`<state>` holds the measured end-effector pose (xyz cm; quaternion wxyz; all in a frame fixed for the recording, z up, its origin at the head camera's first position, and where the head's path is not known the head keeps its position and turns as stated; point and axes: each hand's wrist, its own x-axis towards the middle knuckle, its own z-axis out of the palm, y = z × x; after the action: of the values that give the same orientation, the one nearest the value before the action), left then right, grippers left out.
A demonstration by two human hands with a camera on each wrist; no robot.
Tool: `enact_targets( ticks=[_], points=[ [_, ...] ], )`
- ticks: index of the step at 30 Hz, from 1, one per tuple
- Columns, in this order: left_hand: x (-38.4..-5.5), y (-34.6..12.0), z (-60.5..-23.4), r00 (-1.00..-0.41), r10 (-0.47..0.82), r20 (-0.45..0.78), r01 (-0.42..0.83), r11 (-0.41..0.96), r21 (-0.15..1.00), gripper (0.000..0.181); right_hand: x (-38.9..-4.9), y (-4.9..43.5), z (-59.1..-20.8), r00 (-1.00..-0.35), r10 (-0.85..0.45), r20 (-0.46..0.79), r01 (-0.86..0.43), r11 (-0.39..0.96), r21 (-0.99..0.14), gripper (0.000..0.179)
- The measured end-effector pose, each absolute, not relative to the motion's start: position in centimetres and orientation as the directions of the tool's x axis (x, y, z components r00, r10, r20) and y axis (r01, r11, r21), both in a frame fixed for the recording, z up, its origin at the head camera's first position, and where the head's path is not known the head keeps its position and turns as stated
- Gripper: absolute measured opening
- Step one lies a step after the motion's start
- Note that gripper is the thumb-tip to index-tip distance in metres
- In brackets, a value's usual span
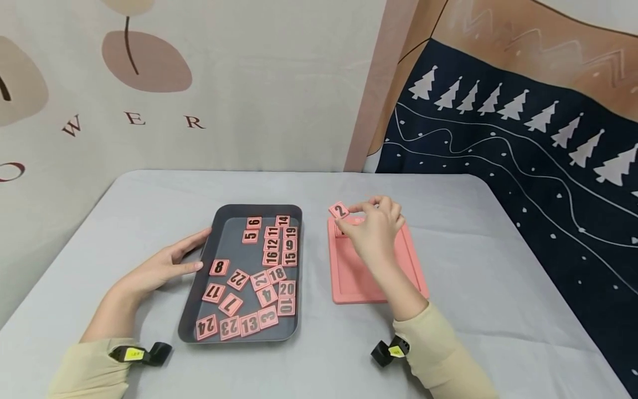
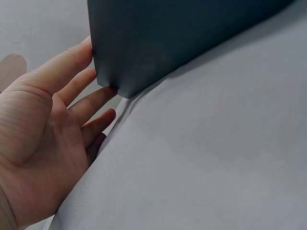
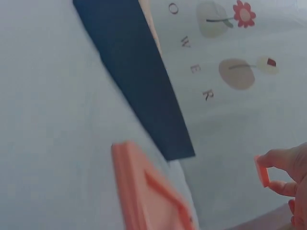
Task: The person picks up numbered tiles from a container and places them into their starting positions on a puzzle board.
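Between thumb and fingertip my right hand (image 1: 375, 231) pinches a pink number tile marked 2 (image 1: 339, 210). It holds the tile above the upper left corner of a pink square frame board (image 1: 366, 285). One tile (image 1: 341, 230) lies in that corner, mostly hidden by the hand. In the right wrist view the held tile (image 3: 262, 171) is seen edge-on. My left hand (image 1: 159, 269) rests against the left side of a dark grey tray (image 1: 239, 338), its fingers nearly straight; the left wrist view shows fingertips touching the tray wall (image 2: 139, 43).
Several pink number tiles (image 1: 250, 324) lie in the tray at different angles, mostly along its right and near sides. A light grey cloth (image 1: 473, 249) covers the table. Behind it hang a printed curtain (image 1: 274, 83) and a dark tree-patterned cloth (image 1: 463, 133).
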<state>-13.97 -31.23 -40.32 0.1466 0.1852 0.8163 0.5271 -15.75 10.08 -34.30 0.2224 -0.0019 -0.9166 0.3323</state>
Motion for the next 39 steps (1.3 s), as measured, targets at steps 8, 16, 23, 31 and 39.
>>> enact_targets(
  ticks=[8, 16, 23, 31, 39],
  points=[
    [-13.9, -31.1, -40.2, -0.89, 0.453, -0.045, 0.153, 0.39, 0.908, 0.068, -15.9, 12.2, -35.8, -0.913, 0.205, 0.353, -0.049, 0.805, -0.592, 0.032],
    [-13.7, -31.1, -40.1, -0.9, 0.428, -0.085, 0.114, 0.42, 0.9, 0.069, -16.5, 13.1, -37.2, -0.927, 0.231, 0.294, 0.039, 0.841, -0.54, 0.039],
    [-13.8, -31.0, -40.0, -0.899, 0.429, -0.085, 0.114, 0.417, 0.902, 0.068, -16.8, 13.4, -38.6, -0.937, 0.237, 0.255, 0.083, 0.864, -0.497, 0.034],
    [-13.8, -31.1, -40.0, -0.9, 0.427, -0.087, 0.108, 0.412, 0.905, 0.068, -17.1, 13.4, -40.0, -0.942, 0.217, 0.256, 0.069, 0.873, -0.483, 0.021],
    [-13.9, -31.2, -40.3, -0.893, 0.446, -0.064, 0.127, 0.387, 0.913, 0.068, -17.2, 14.4, -39.5, -0.944, 0.234, 0.231, 0.096, 0.867, -0.488, 0.029]
  ],
)
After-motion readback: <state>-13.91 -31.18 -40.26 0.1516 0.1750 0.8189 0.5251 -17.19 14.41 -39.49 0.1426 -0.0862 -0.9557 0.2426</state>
